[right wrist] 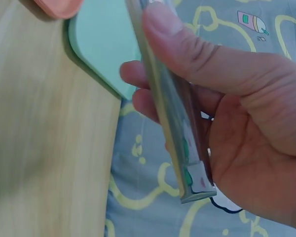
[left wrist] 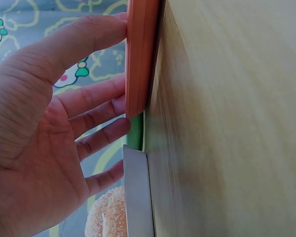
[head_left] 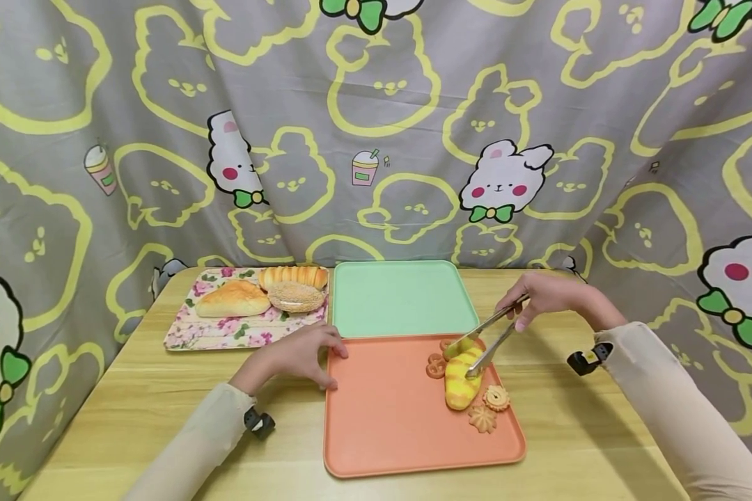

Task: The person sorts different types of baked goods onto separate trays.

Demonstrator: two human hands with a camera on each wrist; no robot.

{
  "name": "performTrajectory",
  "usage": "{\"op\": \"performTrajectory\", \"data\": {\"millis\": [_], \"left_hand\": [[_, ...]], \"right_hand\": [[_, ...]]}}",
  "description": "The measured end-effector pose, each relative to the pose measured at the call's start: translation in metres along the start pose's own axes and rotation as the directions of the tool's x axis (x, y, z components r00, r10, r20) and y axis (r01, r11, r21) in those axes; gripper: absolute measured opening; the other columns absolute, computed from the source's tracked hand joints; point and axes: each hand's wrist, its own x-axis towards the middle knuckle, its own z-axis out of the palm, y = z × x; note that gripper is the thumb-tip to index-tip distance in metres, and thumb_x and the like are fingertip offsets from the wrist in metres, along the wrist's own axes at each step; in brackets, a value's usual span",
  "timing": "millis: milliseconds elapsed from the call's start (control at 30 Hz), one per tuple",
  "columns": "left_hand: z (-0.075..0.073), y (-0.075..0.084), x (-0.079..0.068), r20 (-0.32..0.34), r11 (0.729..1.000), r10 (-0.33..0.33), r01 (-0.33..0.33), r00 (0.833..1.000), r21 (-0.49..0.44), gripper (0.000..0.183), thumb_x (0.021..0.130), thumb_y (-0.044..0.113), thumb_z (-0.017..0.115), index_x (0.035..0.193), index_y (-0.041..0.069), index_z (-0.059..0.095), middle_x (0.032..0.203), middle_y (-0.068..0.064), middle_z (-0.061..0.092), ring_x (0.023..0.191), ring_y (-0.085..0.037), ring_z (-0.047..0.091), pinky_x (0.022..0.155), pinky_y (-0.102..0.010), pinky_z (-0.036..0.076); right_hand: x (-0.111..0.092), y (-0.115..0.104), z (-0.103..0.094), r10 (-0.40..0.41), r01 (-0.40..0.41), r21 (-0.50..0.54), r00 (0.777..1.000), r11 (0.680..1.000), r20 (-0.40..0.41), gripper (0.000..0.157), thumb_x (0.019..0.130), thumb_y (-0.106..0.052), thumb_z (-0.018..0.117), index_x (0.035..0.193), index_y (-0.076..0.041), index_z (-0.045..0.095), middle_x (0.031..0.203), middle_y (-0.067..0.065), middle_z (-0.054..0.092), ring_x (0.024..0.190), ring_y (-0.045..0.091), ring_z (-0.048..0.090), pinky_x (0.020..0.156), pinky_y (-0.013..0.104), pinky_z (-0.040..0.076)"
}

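Note:
My right hand (head_left: 546,298) grips metal tongs (head_left: 504,323), thumb on one side and fingers on the other. The tong tips lie on either side of a yellow striped bread roll (head_left: 460,390) on the orange tray (head_left: 382,410). In the right wrist view, the tongs' closed end (right wrist: 195,182) points down past the palm. My left hand (head_left: 301,353) is at the tray's left edge, thumb and fingertips touching the rim. Its fingers are extended in the left wrist view, beside the tray's orange rim (left wrist: 138,59).
Several cookies (head_left: 482,419) lie around the roll. A green tray (head_left: 401,299) is behind the orange one. At the left, a floral tray (head_left: 188,337) bears a plain bun (head_left: 233,299), a ridged roll (head_left: 294,276) and a seeded bun (head_left: 296,297). A patterned curtain (head_left: 388,202) hangs behind the table.

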Motion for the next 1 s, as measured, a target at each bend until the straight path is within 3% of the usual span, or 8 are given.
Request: {"op": "performTrajectory", "data": {"millis": [300, 467, 600, 767, 1000], "left_hand": [[-0.002, 0.001, -0.003, -0.007, 1.000, 0.001, -0.001, 1.000, 0.008, 0.046, 0.071, 0.038, 0.091, 0.109, 0.018, 0.075, 0.115, 0.003, 0.063, 0.109, -0.017, 0.055, 0.096, -0.040, 0.049], [-0.001, 0.001, -0.002, -0.002, 1.000, -0.003, 0.003, 1.000, 0.006, 0.046, 0.072, 0.038, 0.091, 0.110, 0.019, 0.075, 0.114, 0.004, 0.062, 0.108, -0.016, 0.054, 0.096, -0.038, 0.048], [0.000, 0.002, -0.001, -0.002, 1.000, -0.006, 0.006, 1.000, 0.001, 0.047, 0.071, 0.038, 0.091, 0.110, 0.018, 0.075, 0.113, 0.003, 0.062, 0.107, -0.016, 0.053, 0.096, -0.038, 0.048], [-0.001, 0.006, -0.001, 0.002, 1.000, -0.015, 0.015, 1.000, -0.022, 0.047, 0.071, 0.035, 0.092, 0.110, 0.016, 0.075, 0.115, 0.001, 0.063, 0.109, -0.018, 0.054, 0.097, -0.039, 0.048], [-0.002, 0.007, -0.003, -0.003, 0.999, -0.021, 0.021, 1.000, -0.025, 0.046, 0.071, 0.033, 0.091, 0.110, 0.016, 0.075, 0.114, 0.000, 0.063, 0.108, -0.018, 0.054, 0.096, -0.039, 0.048]], "right_hand": [[0.024, -0.009, 0.023, -0.080, 0.079, 0.054, 0.997, 0.995, 0.005, 0.042, 0.085, -0.023, 0.082, 0.121, -0.004, 0.074, 0.091, 0.003, 0.075, 0.079, 0.008, 0.063, 0.071, 0.028, 0.054], [0.030, -0.018, 0.025, -0.068, 0.067, 0.057, 0.998, 0.996, 0.014, 0.042, 0.080, -0.016, 0.085, 0.120, -0.006, 0.075, 0.094, 0.003, 0.076, 0.081, 0.016, 0.065, 0.072, 0.027, 0.054], [0.031, -0.021, 0.024, -0.045, 0.044, 0.054, 0.999, 0.998, 0.017, 0.047, 0.076, -0.015, 0.088, 0.120, -0.005, 0.075, 0.103, 0.011, 0.078, 0.084, 0.011, 0.066, 0.074, 0.026, 0.055], [0.030, -0.022, 0.028, -0.058, 0.060, 0.052, 0.998, 0.997, -0.029, 0.046, 0.075, -0.016, 0.088, 0.118, -0.005, 0.076, 0.105, 0.014, 0.078, 0.085, 0.017, 0.068, 0.073, 0.025, 0.054], [0.033, -0.019, 0.030, -0.131, 0.133, 0.022, 0.987, 0.991, -0.093, 0.039, 0.076, -0.011, 0.087, 0.113, -0.004, 0.078, 0.097, 0.013, 0.078, 0.080, 0.003, 0.063, 0.068, 0.023, 0.050]]}}
